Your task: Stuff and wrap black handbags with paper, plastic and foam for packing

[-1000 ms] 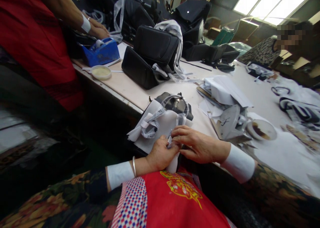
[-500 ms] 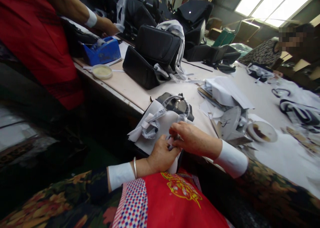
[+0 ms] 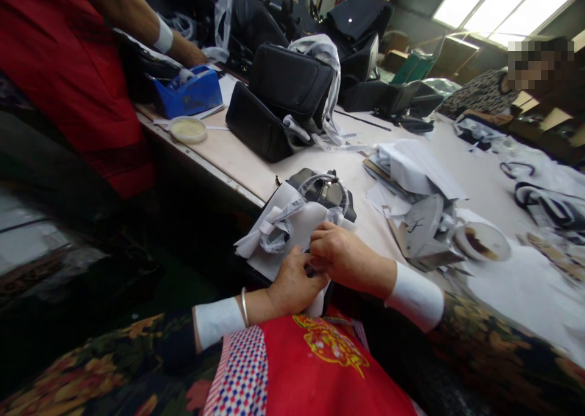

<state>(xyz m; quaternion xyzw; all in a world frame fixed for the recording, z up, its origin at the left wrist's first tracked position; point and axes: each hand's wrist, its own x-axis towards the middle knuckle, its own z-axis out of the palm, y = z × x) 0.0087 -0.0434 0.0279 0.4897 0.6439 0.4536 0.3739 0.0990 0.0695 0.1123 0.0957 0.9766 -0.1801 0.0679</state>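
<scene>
A black handbag [image 3: 304, 178] lies at the table's near edge, partly covered by white paper [image 3: 301, 221]. Its handle [image 3: 336, 181] is wrapped in clear film, and a wrapped coil of strap [image 3: 275, 233] rests on the paper. Over the bag's near end, my left hand [image 3: 297, 282] is closed, thumb and fingers pinched together. Touching it from the right is my right hand [image 3: 345, 254], its fingers curled in a pinch. Whatever small thing sits between the fingertips is hidden by the fingers.
Black bags [image 3: 292, 81] with film-wrapped straps stand farther back. To their left are a blue bin [image 3: 189, 93] and a round tub [image 3: 187, 130]. Paper sheets [image 3: 415, 166], a metal holder [image 3: 425, 227] and a stained bowl [image 3: 482, 242] lie right. A co-worker's arm [image 3: 150, 26] reaches in at upper left.
My right hand has turned and moved slightly left, closing over the left fingertips; a small pale piece seen there before is now covered. The co-worker's hand at upper left has drawn back slightly.
</scene>
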